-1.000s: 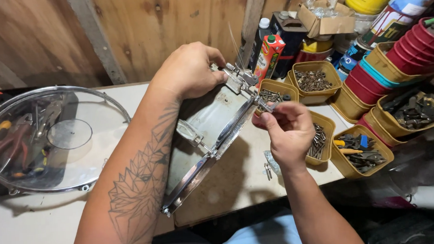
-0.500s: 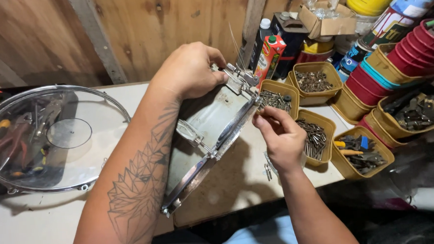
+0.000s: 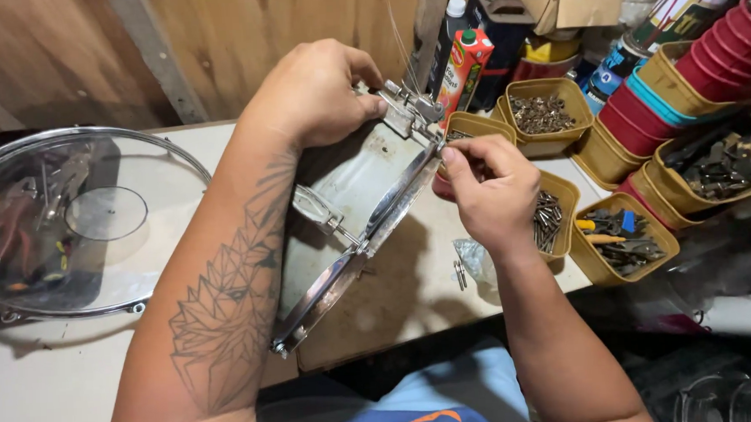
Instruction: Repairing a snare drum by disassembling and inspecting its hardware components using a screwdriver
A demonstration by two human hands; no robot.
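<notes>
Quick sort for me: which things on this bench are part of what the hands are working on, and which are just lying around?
In hand:
shiny metal drum shell, steadied by the left hand
chrome rim hoop
metal lug, right hand pinching at it

Lying about:
clear-headed drum with tools beneath
yellow tubs of screws
stacked red cups
red carton

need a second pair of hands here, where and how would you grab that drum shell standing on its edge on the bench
Probably the drum shell by its bare curved wall low on the near left, coming from the left. It stands on edge, tilted; the left hand holds the top, the right hand works at the metal rim.
</notes>
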